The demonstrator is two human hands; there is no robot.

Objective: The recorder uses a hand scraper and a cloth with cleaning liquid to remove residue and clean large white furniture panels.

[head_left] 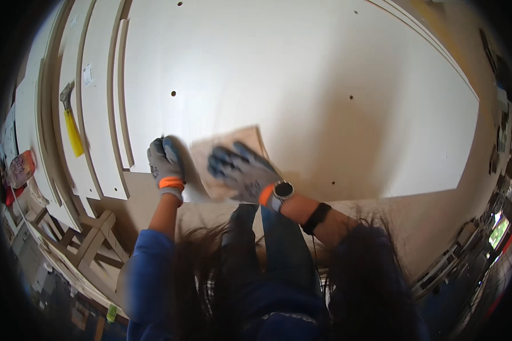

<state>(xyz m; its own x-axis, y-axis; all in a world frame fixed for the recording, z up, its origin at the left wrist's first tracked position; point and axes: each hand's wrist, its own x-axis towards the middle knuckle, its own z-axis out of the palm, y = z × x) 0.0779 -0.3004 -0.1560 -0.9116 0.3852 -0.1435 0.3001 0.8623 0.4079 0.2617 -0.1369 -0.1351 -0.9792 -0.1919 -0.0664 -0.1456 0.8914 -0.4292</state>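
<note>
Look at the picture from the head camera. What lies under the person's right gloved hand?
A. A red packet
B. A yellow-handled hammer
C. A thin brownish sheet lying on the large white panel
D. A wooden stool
C: the right hand presses flat on a thin brownish sheet that lies on the large white panel; the yellow-handled hammer lies far off to the left among the white boards, touched by neither hand.

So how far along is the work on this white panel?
Done: the big white panel lies flat, its holes already drilled, with narrower panels stacked at the left. In hand: both gloved hands, left hand and right hand, press a tan sheet onto the panel's near edge; the blur suggests rubbing. Left: hard to judge. A hammer lies unused on the stack.
</note>
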